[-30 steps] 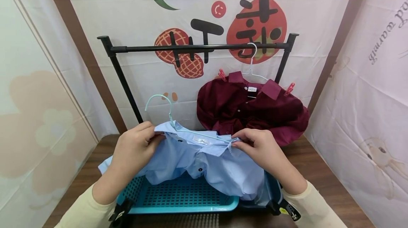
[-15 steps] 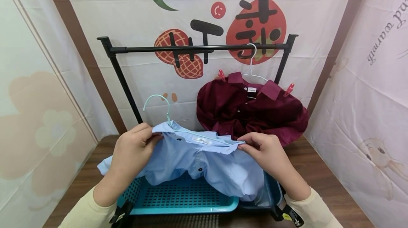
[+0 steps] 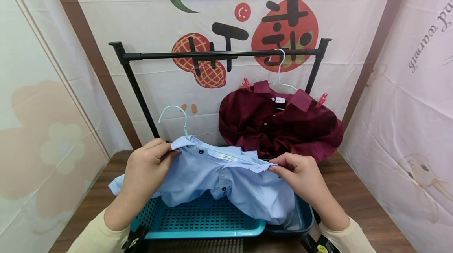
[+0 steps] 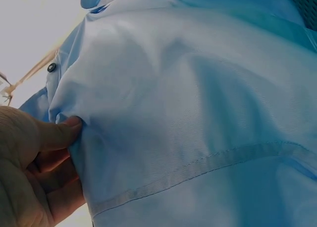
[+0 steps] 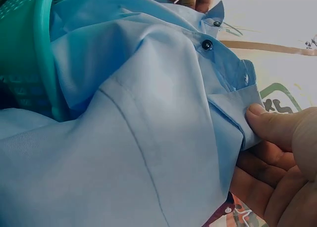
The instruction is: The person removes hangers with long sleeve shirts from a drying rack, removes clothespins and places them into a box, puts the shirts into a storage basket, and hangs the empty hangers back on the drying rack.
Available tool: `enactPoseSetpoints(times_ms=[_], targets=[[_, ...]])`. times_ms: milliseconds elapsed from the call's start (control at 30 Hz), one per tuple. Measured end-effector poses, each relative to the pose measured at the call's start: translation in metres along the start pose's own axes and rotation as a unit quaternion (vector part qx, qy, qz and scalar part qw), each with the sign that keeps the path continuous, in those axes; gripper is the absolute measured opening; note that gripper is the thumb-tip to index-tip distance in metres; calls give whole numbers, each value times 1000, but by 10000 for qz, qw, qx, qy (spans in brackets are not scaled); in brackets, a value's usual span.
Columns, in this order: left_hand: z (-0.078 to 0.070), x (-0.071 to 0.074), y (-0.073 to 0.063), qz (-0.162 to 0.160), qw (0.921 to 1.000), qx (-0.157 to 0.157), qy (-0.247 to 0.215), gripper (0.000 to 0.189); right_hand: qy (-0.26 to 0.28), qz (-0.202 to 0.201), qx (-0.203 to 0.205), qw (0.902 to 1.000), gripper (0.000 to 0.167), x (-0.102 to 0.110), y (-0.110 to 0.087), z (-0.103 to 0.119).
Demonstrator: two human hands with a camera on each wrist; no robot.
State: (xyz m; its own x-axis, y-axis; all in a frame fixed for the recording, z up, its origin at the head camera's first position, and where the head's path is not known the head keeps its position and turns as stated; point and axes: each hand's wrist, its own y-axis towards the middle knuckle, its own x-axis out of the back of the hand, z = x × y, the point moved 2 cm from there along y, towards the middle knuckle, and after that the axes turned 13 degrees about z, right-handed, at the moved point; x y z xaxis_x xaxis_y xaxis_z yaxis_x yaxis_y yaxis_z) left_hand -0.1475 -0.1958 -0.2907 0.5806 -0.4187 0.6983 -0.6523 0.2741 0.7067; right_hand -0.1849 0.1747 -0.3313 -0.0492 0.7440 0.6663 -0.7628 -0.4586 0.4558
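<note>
A light blue shirt [image 3: 205,174] is stretched between both hands above the baskets. The left hand [image 3: 148,164] pinches its collar on the left side; in the left wrist view, thumb and fingers hold the cloth edge. At the collar's right end, the right hand [image 3: 301,174] pinches the fabric, its thumb on the collar in the right wrist view. A mint green hanger [image 3: 174,107] has its hook standing out above the left part of the collar. The rest of the hanger lies mostly hidden in the shirt.
Behind stands a black clothes rack [image 3: 223,54]. A maroon shirt [image 3: 279,123] hangs there on a white hanger [image 3: 282,62], with red clips [image 3: 321,99] at its shoulders. A teal basket [image 3: 209,234] and a dark blue basket [image 3: 307,221] sit on the wooden table [image 3: 368,194].
My right hand has moved right and slightly down, drawing the collar out straighter. The hanger hook has shifted slightly left, and its arm has sunk under the collar. My left hand stays nearly in place.
</note>
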Motion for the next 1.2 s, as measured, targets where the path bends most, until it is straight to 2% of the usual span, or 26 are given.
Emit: enactPoseSetpoints(times_ms=[167,567,800,1200], targets=[[0,1,0,-29,10000,27,39,16,15,9,-169,9999,18,1,-4,-2],[1,2,-2,-196,9997,115,-108,20,473,184,-416,9978,15,-5,-11,-10],[2,1,-3,-432,9987,111,-264,18,609,296,-503,9964,15,-8,-11,-11],[2,4,-2,-442,9979,216,-412,19,914,599,-839,9905,9,-18,-8,-17]])
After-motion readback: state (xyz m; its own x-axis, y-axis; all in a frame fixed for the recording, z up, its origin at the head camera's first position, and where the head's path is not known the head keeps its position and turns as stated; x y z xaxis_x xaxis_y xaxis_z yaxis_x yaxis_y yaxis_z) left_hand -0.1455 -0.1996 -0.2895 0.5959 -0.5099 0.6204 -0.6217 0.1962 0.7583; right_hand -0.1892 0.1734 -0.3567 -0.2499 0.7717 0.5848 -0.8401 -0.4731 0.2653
